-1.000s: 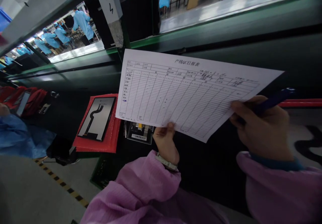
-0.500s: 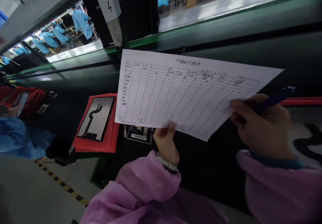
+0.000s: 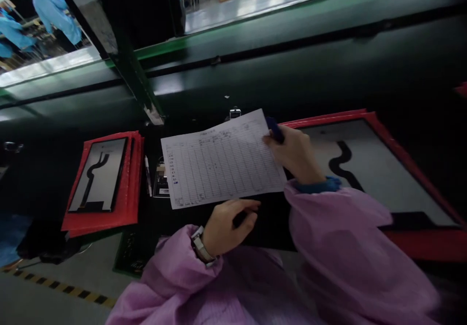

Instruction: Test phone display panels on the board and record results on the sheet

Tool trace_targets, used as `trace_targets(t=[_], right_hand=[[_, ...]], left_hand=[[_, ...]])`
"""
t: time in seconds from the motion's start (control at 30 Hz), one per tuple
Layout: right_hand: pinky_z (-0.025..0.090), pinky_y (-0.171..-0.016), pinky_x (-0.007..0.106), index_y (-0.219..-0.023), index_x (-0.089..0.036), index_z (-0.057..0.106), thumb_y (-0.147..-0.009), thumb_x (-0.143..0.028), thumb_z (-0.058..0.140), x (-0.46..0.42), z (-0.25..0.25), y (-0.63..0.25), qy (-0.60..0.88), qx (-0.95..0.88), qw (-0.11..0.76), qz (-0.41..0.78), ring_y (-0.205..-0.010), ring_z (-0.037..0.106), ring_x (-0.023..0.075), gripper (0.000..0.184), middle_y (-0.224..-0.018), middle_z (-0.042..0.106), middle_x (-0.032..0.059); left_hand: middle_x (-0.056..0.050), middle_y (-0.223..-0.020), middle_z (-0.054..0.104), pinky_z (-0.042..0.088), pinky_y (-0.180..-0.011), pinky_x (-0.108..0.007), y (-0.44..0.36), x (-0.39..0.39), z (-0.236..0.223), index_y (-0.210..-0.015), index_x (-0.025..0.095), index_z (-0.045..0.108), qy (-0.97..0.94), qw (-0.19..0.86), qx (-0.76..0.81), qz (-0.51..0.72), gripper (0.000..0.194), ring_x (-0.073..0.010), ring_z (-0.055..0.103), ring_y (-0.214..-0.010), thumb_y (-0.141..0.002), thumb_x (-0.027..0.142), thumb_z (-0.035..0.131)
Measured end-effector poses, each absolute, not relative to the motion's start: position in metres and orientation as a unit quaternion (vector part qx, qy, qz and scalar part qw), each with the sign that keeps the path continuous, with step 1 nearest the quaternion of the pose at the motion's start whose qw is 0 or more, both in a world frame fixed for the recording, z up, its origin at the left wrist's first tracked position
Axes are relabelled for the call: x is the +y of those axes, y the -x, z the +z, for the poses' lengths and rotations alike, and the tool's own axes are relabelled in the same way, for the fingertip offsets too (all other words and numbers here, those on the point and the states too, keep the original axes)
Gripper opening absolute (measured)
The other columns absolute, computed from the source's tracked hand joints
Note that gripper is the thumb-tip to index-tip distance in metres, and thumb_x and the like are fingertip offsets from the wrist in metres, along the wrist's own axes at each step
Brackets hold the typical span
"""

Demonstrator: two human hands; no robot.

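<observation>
A printed form (image 3: 222,162), ruled in a table with small handwritten marks, is above the black bench. At its right edge my right hand (image 3: 294,152) pinches the sheet and also holds a dark blue pen (image 3: 274,129). Just below the form's lower edge is my left hand (image 3: 229,225), thumb and fingers apart, with nothing between them. Partly covered by the sheet's left side is a small dark part with a label (image 3: 161,181). A thin white-and-dark stick, perhaps a pen (image 3: 148,175), lies beside it.
On the left, a display panel with a black flex cable (image 3: 98,175) rests on red sleeves (image 3: 129,189). A larger panel (image 3: 375,169) lies on red sleeves at right. A metal clip-like piece (image 3: 235,113) is behind the form. A green rail (image 3: 292,77) runs along the back.
My left hand has let go of the form. My right hand has moved left and lowered the sheet with the pen. The view has swung to the right.
</observation>
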State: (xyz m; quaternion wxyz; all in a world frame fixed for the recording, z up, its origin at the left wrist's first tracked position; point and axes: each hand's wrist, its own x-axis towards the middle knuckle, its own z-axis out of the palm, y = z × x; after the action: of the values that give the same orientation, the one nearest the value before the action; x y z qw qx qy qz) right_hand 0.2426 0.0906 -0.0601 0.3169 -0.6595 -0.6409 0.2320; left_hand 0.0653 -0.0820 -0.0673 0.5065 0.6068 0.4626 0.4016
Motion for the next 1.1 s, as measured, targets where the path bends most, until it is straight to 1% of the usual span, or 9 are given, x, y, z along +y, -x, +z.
trace_targets(t=[0.13, 0.23, 0.3, 0.37, 0.43, 0.5, 0.6, 0.7, 1.1], right_hand=[[0.049, -0.082, 0.043, -0.091, -0.019, 0.063, -0.084, -0.023, 0.057, 0.084, -0.059, -0.239, 0.695, -0.644, 0.270, 0.171, -0.084, 0.063, 0.0265, 0.010, -0.091, 0.068, 0.0114], [0.051, -0.086, 0.045, -0.097, -0.019, 0.061, -0.085, -0.022, 0.052, 0.078, -0.050, -0.239, 0.685, -0.618, 0.367, 0.116, -0.092, 0.064, 0.0263, 0.016, -0.102, 0.067, 0.0123], [0.052, -0.078, 0.039, -0.098, -0.020, 0.059, -0.089, -0.027, 0.047, 0.075, -0.043, -0.239, 0.629, -0.589, 0.474, 0.180, -0.083, 0.063, 0.0212, 0.017, -0.097, 0.065, 0.0080], [0.051, -0.068, 0.031, -0.093, -0.021, 0.059, -0.092, -0.034, 0.044, 0.070, -0.038, -0.237, 0.532, -0.574, 0.525, 0.334, -0.074, 0.060, 0.0156, 0.019, -0.089, 0.062, 0.0040], [0.045, -0.057, 0.025, -0.081, -0.020, 0.058, -0.096, -0.043, 0.040, 0.064, -0.036, -0.232, 0.439, -0.589, 0.460, 0.500, -0.062, 0.054, 0.0115, 0.033, -0.077, 0.058, 0.0023], [0.036, -0.050, 0.023, -0.071, -0.019, 0.055, -0.098, -0.052, 0.037, 0.055, -0.035, -0.225, 0.380, -0.621, 0.327, 0.602, -0.054, 0.046, 0.0092, 0.047, -0.064, 0.052, 0.0003], [0.032, -0.048, 0.022, -0.074, -0.019, 0.054, -0.096, -0.060, 0.043, 0.043, -0.033, -0.214, 0.336, -0.635, 0.197, 0.667, -0.052, 0.043, 0.0085, 0.049, -0.060, 0.047, -0.0021], [0.035, -0.050, 0.022, -0.077, -0.019, 0.054, -0.094, -0.060, 0.050, 0.037, -0.032, -0.208, 0.296, -0.645, 0.156, 0.687, -0.058, 0.045, 0.0091, 0.045, -0.064, 0.049, -0.0022], [0.036, -0.052, 0.021, -0.075, -0.020, 0.054, -0.091, -0.053, 0.060, 0.037, -0.029, -0.205, 0.233, -0.724, 0.089, 0.643, -0.062, 0.048, 0.0091, 0.038, -0.068, 0.053, -0.0028]], left_hand=[[-0.008, -0.091, 0.075, 0.058, -0.077, -0.028, -0.065, -0.078, -0.078, -0.109, 0.016, 0.074, -0.701, 0.382, 0.452, 0.399, 0.024, -0.0161, 0.071, -0.079, -0.097, 0.025, 0.055], [-0.007, -0.092, 0.074, 0.057, -0.078, -0.027, -0.067, -0.079, -0.086, -0.109, 0.017, 0.073, -0.712, 0.352, 0.451, 0.407, 0.023, -0.0155, 0.070, -0.081, -0.099, 0.024, 0.054], [-0.007, -0.094, 0.074, 0.057, -0.079, -0.027, -0.067, -0.080, -0.089, -0.115, 0.017, 0.070, -0.702, 0.347, 0.460, 0.419, 0.024, -0.0147, 0.069, -0.081, -0.100, 0.026, 0.053], [-0.006, -0.098, 0.073, 0.056, -0.078, -0.026, -0.067, -0.081, -0.090, -0.125, 0.019, 0.065, -0.674, 0.355, 0.484, 0.431, 0.029, -0.0128, 0.068, -0.077, -0.101, 0.033, 0.054], [-0.007, -0.104, 0.072, 0.056, -0.076, -0.027, -0.067, -0.080, -0.089, -0.134, 0.020, 0.057, -0.629, 0.376, 0.512, 0.448, 0.040, -0.0112, 0.066, -0.072, -0.101, 0.042, 0.055], [-0.008, -0.106, 0.071, 0.055, -0.075, -0.028, -0.067, -0.079, -0.088, -0.137, 0.019, 0.052, -0.580, 0.411, 0.530, 0.463, 0.050, -0.0110, 0.065, -0.069, -0.099, 0.052, 0.056], [-0.005, -0.089, 0.070, 0.052, -0.069, -0.026, -0.066, -0.076, -0.086, -0.114, 0.017, 0.061, -0.543, 0.455, 0.541, 0.453, 0.046, -0.0115, 0.064, -0.065, -0.099, 0.059, 0.051], [0.000, -0.068, 0.063, 0.044, -0.058, -0.024, -0.065, -0.076, -0.083, -0.087, 0.017, 0.061, -0.538, 0.463, 0.554, 0.435, 0.050, -0.0102, 0.055, -0.054, -0.101, 0.062, 0.043], [0.002, -0.056, 0.054, 0.039, -0.054, -0.024, -0.062, -0.080, -0.080, -0.077, 0.018, 0.062, -0.538, 0.448, 0.570, 0.429, 0.059, -0.0101, 0.046, -0.049, -0.099, 0.068, 0.040]])
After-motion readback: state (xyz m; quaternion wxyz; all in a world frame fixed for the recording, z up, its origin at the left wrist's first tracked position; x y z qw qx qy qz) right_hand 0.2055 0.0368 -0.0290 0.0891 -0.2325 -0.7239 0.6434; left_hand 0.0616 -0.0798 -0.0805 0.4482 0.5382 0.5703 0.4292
